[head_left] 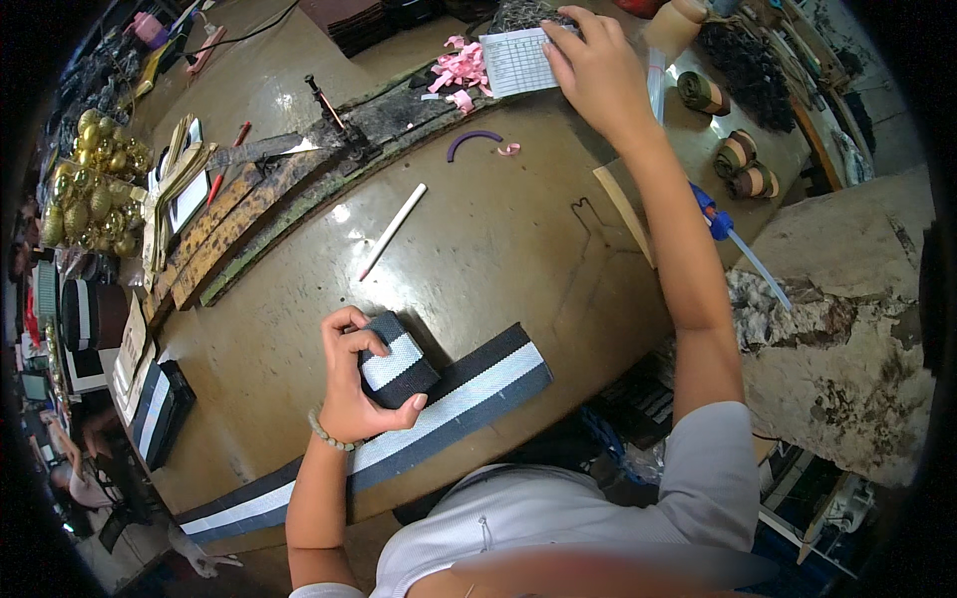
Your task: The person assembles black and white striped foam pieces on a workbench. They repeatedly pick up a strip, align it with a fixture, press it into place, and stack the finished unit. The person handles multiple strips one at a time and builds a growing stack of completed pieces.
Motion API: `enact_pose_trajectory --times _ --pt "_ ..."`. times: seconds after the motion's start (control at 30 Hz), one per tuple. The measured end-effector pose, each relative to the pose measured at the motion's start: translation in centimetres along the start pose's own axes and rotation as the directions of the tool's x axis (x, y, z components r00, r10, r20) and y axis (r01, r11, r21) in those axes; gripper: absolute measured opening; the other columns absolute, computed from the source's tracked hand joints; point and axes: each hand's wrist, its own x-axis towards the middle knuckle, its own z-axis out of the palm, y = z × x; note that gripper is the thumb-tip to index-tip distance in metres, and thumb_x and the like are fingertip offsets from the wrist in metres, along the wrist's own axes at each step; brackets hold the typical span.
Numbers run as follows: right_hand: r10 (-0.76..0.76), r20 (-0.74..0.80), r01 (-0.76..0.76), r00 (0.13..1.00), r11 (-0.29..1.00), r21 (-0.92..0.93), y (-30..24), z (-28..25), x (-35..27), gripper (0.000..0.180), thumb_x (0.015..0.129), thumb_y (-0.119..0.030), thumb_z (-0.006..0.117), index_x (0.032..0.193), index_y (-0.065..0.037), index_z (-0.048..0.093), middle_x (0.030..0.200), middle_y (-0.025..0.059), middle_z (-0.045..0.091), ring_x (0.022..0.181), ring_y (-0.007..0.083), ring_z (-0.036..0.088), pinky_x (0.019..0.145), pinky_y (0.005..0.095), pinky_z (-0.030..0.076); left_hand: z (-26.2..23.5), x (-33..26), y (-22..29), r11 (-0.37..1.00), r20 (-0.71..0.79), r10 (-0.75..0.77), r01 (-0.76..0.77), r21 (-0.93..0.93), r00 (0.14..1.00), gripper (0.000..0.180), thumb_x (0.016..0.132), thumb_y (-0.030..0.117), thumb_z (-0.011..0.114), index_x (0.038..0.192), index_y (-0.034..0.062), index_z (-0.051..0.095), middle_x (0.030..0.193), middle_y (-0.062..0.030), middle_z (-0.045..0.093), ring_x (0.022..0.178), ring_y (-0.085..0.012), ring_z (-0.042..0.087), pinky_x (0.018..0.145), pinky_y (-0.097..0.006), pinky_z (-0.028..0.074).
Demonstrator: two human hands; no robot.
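Observation:
My left hand, with a beaded bracelet at the wrist, is closed round a roll of striped webbing in black, white and grey. Its thumb and fingers clasp the roll's sides just above the table. Beneath the hand, a long flat strip of the same webbing runs along the table's near edge to the left. At the far side, my right hand reaches out with fingers apart, touching the right part of a white gridded sheet. Behind the sheet sits a clear bag of small dark pieces.
Pink scraps lie left of the sheet. A white pen-like stick rests mid-table. A worn wooden beam with a metal fitting crosses the left. Blue-handled tool and small rolls lie right; folded striped webbing lies left.

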Motion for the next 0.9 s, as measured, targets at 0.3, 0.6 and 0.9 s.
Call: enact_pose_trajectory --times 0.3,0.6,0.9 --pt "0.026 -0.001 -0.025 1.0 0.961 0.277 0.5 1.1 1.0 0.014 0.084 -0.007 0.068 0.096 -0.001 0.073 0.1 0.0135 0.065 0.097 0.0313 0.062 0.086 0.0393 0.051 -0.1 0.1 0.2 1.0 0.003 0.016 -0.016 0.021 1.0 0.069 0.055 0.032 0.088 0.106 0.0105 0.048 0.113 -0.0172 0.037 0.112 -0.0312 0.04 0.099 -0.045 0.039" --pt "0.073 0.094 -0.1 0.993 0.942 0.322 3.3 0.8 3.8 0.013 0.085 -0.012 0.069 0.092 -0.002 0.074 0.093 0.0143 0.066 0.093 0.0314 0.064 0.085 0.0399 0.051 0.0 0.1 0.4 1.0 -0.004 0.007 -0.007 -0.023 1.0 0.067 0.056 0.032 0.088 0.106 0.0106 0.049 0.113 -0.0174 0.037 0.113 -0.0313 0.04 0.1 -0.044 0.039" --pt "0.038 0.183 -0.105 0.982 0.923 0.371 2.8 0.9 3.9 0.016 0.085 -0.015 0.069 0.096 -0.003 0.074 0.097 0.0141 0.065 0.098 0.0318 0.063 0.089 0.0394 0.05 0.0 0.2 0.5 0.999 -0.001 -0.008 0.008 -0.032 1.0 0.067 0.056 0.032 0.088 0.106 0.0103 0.049 0.113 -0.0165 0.037 0.113 -0.0313 0.04 0.101 -0.045 0.038"
